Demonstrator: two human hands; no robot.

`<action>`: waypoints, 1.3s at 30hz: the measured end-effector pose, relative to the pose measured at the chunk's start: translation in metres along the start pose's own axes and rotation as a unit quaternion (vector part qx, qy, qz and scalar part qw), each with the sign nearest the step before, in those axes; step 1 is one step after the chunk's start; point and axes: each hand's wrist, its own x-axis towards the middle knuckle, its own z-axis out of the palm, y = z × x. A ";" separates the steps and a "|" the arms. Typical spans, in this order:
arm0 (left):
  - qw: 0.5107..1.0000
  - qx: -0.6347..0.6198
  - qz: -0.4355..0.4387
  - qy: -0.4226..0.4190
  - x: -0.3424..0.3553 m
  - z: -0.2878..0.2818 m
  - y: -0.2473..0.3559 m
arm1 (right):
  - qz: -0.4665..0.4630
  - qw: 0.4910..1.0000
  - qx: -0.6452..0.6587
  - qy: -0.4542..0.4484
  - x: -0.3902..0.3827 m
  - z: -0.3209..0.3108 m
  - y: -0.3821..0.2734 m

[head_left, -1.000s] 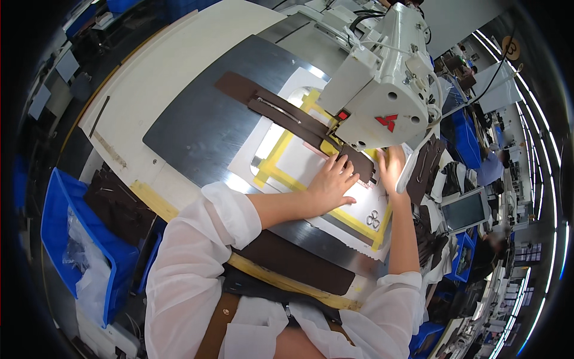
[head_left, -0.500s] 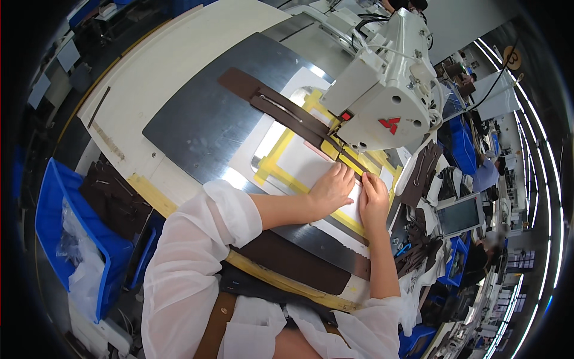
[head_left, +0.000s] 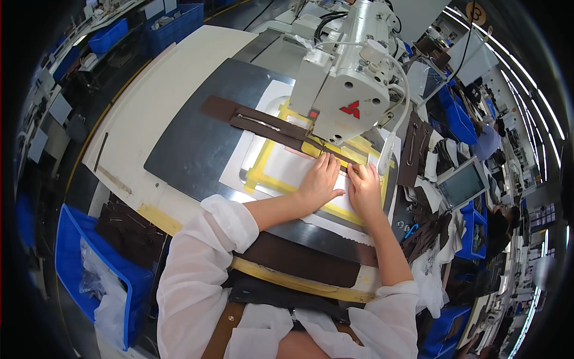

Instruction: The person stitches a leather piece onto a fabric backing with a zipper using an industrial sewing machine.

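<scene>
A long dark brown fabric strip with a metal zipper (head_left: 257, 122) lies slantwise across a white template edged with yellow tape (head_left: 254, 173), reaching under the head of a white sewing machine (head_left: 344, 99). My left hand (head_left: 320, 184) bends over the strip's near edge close to the needle area, fingertips together and pressing on it, thumb held apart. Just to its right, my right hand (head_left: 365, 188) pinches the strip's near right end between thumb and fingers. The fingertips partly cover that end of the strip.
Beneath the template is a dark metal plate (head_left: 197, 131) on a cream table (head_left: 128, 128). A brown fabric panel (head_left: 299, 258) lies at the front edge. On the left stands a blue bin (head_left: 89, 272) with plastic. A small screen (head_left: 461, 184) and fabric pieces (head_left: 412, 149) are at the right.
The whole view has shifted, so machine and strip appear farther left. Both hands stay at the strip near the needle; the right fingers are now more curled over its edge.
</scene>
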 end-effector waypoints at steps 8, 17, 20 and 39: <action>0.997 -0.070 0.014 0.038 0.000 0.001 -0.008 | 0.041 0.985 0.170 0.001 -0.008 -0.010 0.015; 0.998 -0.053 0.022 0.037 0.003 0.004 -0.017 | 0.260 0.928 0.248 -0.101 -0.058 -0.055 0.057; 0.997 -0.060 0.015 0.052 0.003 0.005 -0.015 | 0.270 0.930 0.193 -0.160 -0.051 -0.051 0.040; 0.849 -0.501 -0.121 -0.120 -0.001 -0.039 -0.069 | 0.126 0.934 0.334 0.015 0.032 -0.007 -0.038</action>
